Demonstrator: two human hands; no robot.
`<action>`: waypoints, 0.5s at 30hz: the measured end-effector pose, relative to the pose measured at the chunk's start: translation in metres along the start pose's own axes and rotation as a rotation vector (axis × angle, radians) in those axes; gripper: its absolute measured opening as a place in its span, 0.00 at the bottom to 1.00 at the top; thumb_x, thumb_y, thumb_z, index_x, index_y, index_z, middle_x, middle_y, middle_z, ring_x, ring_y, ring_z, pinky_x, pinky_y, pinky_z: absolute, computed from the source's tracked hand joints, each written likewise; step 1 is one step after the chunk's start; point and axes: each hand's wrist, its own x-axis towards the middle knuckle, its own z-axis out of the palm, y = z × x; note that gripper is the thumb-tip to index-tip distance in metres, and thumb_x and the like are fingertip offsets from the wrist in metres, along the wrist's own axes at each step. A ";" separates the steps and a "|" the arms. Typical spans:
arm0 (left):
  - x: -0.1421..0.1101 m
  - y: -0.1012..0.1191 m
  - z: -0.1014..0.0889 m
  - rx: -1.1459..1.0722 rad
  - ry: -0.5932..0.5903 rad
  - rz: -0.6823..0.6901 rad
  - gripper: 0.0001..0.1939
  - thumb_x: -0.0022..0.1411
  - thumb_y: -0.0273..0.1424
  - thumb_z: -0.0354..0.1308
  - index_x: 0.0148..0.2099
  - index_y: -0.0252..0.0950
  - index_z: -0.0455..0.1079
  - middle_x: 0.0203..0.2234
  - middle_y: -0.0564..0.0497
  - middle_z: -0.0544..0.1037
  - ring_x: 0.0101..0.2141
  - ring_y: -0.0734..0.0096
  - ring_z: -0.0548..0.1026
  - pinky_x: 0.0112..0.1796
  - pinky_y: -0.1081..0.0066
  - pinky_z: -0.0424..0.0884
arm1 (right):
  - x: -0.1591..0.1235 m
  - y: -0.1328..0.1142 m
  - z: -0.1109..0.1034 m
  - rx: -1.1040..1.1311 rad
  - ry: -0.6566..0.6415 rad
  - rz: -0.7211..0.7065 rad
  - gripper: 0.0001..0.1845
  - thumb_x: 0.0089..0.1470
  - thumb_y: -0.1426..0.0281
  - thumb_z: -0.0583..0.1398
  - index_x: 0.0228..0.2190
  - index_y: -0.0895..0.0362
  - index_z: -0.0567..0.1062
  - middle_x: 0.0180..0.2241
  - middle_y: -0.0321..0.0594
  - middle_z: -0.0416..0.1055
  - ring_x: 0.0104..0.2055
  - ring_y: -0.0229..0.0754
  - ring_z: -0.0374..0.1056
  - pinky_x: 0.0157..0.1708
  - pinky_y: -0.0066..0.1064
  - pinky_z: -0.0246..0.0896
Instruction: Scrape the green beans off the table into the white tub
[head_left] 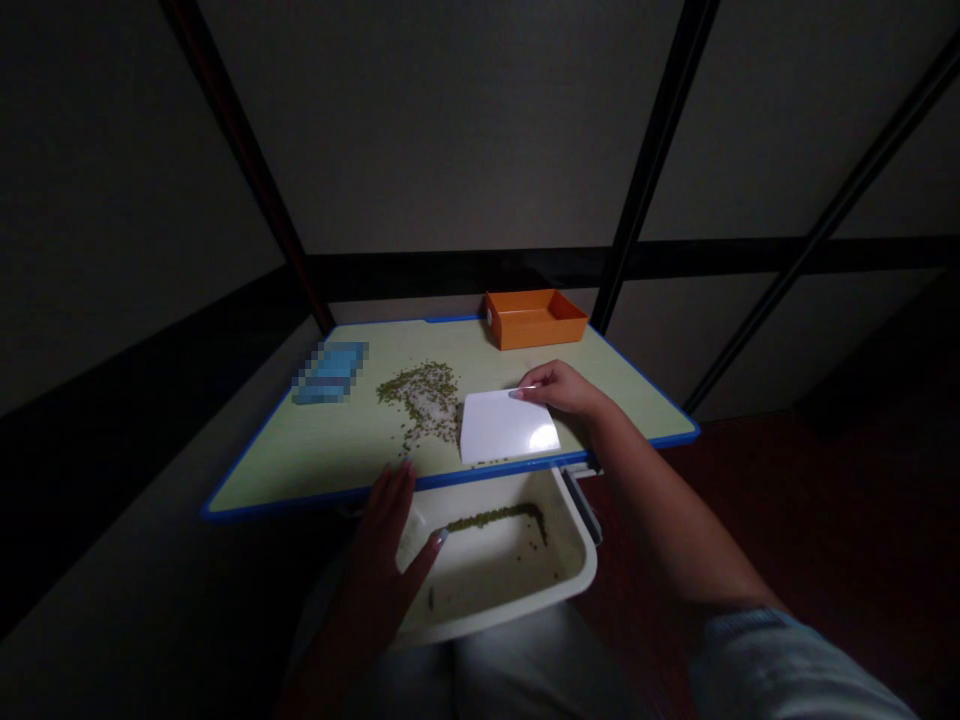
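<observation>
My right hand (561, 388) pinches the far edge of a white rectangular sheet (504, 425), which stands tilted on the light green tabletop near its front edge; a bright glare shows on it. Scattered just left of the sheet are many small green and brown grains (420, 395), like seeds or dried bits. My left hand (390, 550) has its thumb and fingers spread, fingertips at the blue table edge and thumb over the left side of a cream plastic basin (517, 590). Inside the basin, below the table's front edge, a strip of similar grains (487, 518) lies along the far side.
An orange open box (536, 320) stands at the table's back right. On the left side lies a blurred-out blue item (330, 372). The green table (315, 455) has a blue rim, and a dark-framed panelled wall (450, 130) rises close behind it.
</observation>
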 end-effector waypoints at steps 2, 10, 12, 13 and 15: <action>0.000 0.001 -0.001 -0.002 0.001 0.001 0.37 0.65 0.39 0.50 0.70 0.46 0.37 0.67 0.45 0.54 0.66 0.56 0.50 0.59 0.49 0.59 | -0.001 -0.001 0.000 -0.001 -0.019 0.008 0.24 0.32 0.54 0.70 0.22 0.64 0.77 0.16 0.33 0.65 0.20 0.31 0.55 0.22 0.27 0.47; 0.000 0.000 0.000 -0.014 0.006 0.002 0.36 0.65 0.39 0.50 0.70 0.47 0.37 0.67 0.45 0.54 0.66 0.55 0.49 0.59 0.49 0.59 | -0.003 -0.002 0.002 0.019 -0.060 0.012 0.24 0.33 0.54 0.71 0.22 0.64 0.76 0.16 0.33 0.65 0.19 0.30 0.54 0.20 0.25 0.45; 0.000 0.000 0.000 -0.016 0.006 -0.004 0.37 0.65 0.38 0.50 0.70 0.47 0.37 0.67 0.45 0.54 0.66 0.55 0.49 0.59 0.48 0.59 | -0.003 -0.001 0.002 0.031 -0.092 0.013 0.24 0.35 0.53 0.70 0.23 0.64 0.76 0.14 0.30 0.63 0.17 0.29 0.52 0.18 0.25 0.43; 0.000 0.001 0.000 -0.018 0.003 -0.006 0.37 0.65 0.38 0.50 0.70 0.47 0.37 0.67 0.45 0.54 0.66 0.55 0.49 0.59 0.48 0.59 | -0.003 -0.001 0.001 0.033 -0.107 0.013 0.24 0.36 0.53 0.69 0.24 0.63 0.76 0.13 0.29 0.62 0.16 0.28 0.51 0.17 0.25 0.42; 0.001 0.001 -0.001 -0.016 0.001 -0.008 0.37 0.65 0.38 0.50 0.70 0.47 0.37 0.67 0.45 0.54 0.66 0.55 0.49 0.59 0.48 0.59 | -0.003 0.000 0.001 0.034 -0.131 0.006 0.24 0.39 0.53 0.68 0.24 0.63 0.76 0.12 0.28 0.60 0.14 0.28 0.49 0.15 0.25 0.40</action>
